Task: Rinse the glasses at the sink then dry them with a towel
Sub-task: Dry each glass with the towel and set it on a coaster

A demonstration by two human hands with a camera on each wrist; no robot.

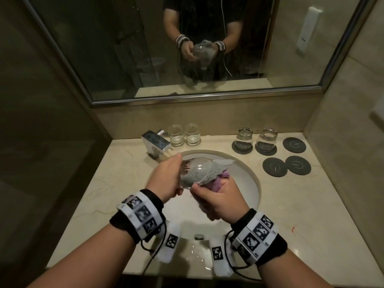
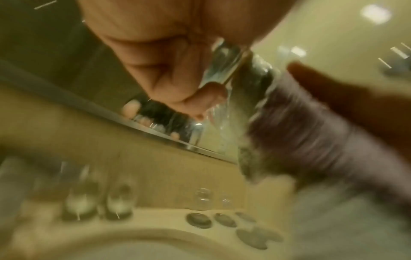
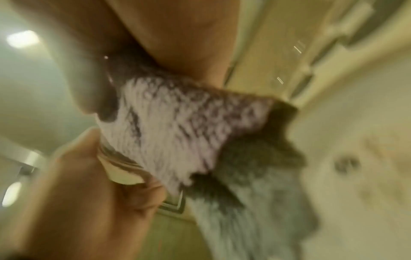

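The left hand (image 1: 166,177) grips a clear glass (image 1: 192,171) by its base end, fingers curled around it, and holds it tilted above the sink basin (image 1: 247,179). The right hand (image 1: 220,200) clutches a towel (image 1: 209,173), grey on one face and purple on the other, with fingers and thumb closed around the bunched cloth. Part of the towel sits inside the glass; the rest drapes over its rim. Both wrist views are blurred, so the exact finger placement on the glass is probably a wrap-around grip but cannot be confirmed.

On the counter (image 1: 291,200), two upright tumblers (image 1: 184,135) stand side by side just beside the faucet (image 1: 156,144). To the right, two glasses (image 1: 255,139) rest on dark round coasters; three further coasters (image 1: 286,161) lie bare nearby. The mirror (image 1: 187,48) above the counter reflects the hands, glass and towel.
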